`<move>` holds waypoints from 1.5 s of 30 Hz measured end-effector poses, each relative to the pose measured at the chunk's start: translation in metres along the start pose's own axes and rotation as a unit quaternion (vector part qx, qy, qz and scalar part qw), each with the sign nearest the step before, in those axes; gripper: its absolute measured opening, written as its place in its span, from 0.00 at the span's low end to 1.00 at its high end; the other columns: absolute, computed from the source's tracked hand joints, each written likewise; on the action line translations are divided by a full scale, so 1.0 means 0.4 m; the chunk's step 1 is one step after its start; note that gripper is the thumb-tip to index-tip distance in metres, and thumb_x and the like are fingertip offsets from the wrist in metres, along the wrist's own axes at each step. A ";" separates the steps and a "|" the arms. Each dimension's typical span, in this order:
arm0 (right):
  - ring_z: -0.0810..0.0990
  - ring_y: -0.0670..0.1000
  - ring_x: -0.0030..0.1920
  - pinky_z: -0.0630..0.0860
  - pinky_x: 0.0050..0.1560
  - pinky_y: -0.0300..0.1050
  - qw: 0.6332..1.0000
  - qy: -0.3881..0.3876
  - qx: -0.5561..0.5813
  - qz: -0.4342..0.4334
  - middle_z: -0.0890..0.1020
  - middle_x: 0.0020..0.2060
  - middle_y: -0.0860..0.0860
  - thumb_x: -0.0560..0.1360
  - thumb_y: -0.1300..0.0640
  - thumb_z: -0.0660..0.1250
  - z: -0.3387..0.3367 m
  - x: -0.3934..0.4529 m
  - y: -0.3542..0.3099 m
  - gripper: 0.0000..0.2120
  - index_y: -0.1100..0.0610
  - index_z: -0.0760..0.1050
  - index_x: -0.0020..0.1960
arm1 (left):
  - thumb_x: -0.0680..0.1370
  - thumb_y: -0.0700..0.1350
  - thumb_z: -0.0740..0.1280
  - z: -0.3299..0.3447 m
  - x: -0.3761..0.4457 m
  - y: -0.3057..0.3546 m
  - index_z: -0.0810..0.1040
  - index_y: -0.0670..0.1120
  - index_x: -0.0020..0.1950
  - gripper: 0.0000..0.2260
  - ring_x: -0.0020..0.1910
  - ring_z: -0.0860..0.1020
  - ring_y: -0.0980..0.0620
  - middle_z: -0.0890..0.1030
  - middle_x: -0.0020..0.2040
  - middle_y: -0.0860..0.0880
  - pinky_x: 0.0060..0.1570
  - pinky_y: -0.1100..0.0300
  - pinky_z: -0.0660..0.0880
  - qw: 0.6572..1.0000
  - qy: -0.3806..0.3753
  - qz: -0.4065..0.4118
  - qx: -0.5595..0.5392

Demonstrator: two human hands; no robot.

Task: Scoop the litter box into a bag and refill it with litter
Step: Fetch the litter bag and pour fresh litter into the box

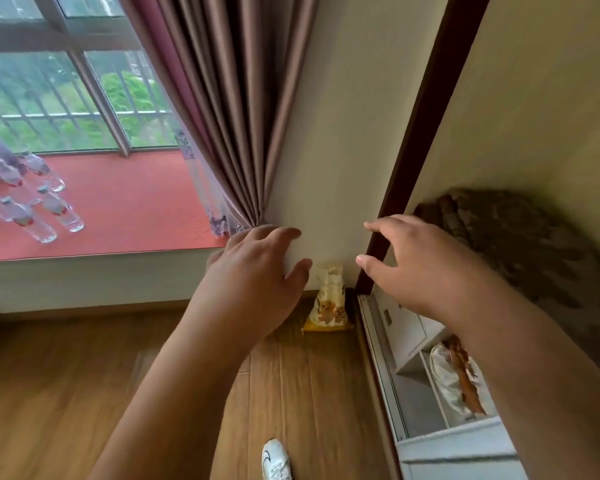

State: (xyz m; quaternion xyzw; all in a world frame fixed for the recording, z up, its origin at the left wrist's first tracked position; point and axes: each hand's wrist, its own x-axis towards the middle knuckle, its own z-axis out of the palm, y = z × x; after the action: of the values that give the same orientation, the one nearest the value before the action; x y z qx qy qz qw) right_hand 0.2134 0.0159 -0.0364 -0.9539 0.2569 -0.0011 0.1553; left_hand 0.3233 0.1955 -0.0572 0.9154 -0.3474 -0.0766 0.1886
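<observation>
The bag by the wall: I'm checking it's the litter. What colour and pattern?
Yellow and white bag printed with brown cartoon animals, head view.

You stood in a home's room: a wood floor [66, 393], a draped curtain [229, 109] beside a barred window [84, 95], and bottles [45, 209] on its red sill [136, 206].

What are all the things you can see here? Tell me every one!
yellow-and-white printed bag: one, on the floor in the wall corner
clear plastic bottles: several, red labels, lying on the red window ledge
brown pleated curtain: one, beside the window
wooden plank floor: brown
dark brown door frame: one, right of the wall
white plastic bag: one, brown contents, lower right
white shoe: one, bottom edge
left hand: open, reaching forward
right hand: open, reaching forward
</observation>
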 end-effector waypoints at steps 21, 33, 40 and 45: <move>0.71 0.49 0.71 0.71 0.61 0.46 0.998 -0.015 0.043 0.034 0.66 0.76 0.45 0.80 0.41 0.64 0.073 0.516 0.028 0.27 0.46 0.64 0.77 | 0.82 0.63 0.60 0.028 0.520 -0.148 0.66 0.62 0.76 0.23 0.77 0.64 0.50 0.69 0.76 0.58 0.73 0.42 0.65 0.998 -0.051 0.010 0.038; 0.73 0.50 0.69 0.73 0.62 0.48 0.996 -0.028 0.087 -0.019 0.69 0.74 0.46 0.80 0.41 0.63 0.098 0.902 0.221 0.26 0.44 0.64 0.77 | 0.80 0.59 0.65 0.150 0.862 -0.093 0.71 0.60 0.74 0.22 0.73 0.70 0.50 0.74 0.72 0.56 0.71 0.45 0.69 0.997 -0.029 -0.066 -0.003; 0.73 0.49 0.70 0.70 0.62 0.47 0.994 -0.053 0.092 0.021 0.70 0.74 0.46 0.80 0.42 0.64 0.225 1.046 0.327 0.26 0.44 0.65 0.76 | 0.80 0.56 0.66 0.326 1.019 -0.134 0.72 0.58 0.74 0.21 0.73 0.71 0.51 0.73 0.73 0.55 0.72 0.47 0.68 0.992 -0.095 -0.079 -0.016; 0.73 0.49 0.69 0.71 0.66 0.47 0.988 -0.091 0.117 0.050 0.71 0.73 0.47 0.80 0.45 0.66 0.359 1.141 0.396 0.26 0.47 0.66 0.76 | 0.80 0.59 0.65 0.459 1.145 -0.181 0.72 0.57 0.74 0.22 0.69 0.74 0.51 0.74 0.72 0.54 0.70 0.50 0.70 0.987 -0.142 -0.069 -0.004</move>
State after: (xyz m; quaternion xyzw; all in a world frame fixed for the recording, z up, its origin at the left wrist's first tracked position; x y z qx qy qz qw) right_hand 0.5439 -0.2954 -0.2555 -0.9113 0.2871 0.0635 0.2883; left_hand 0.6596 -0.1129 -0.2588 0.9161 -0.3063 -0.2205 0.1356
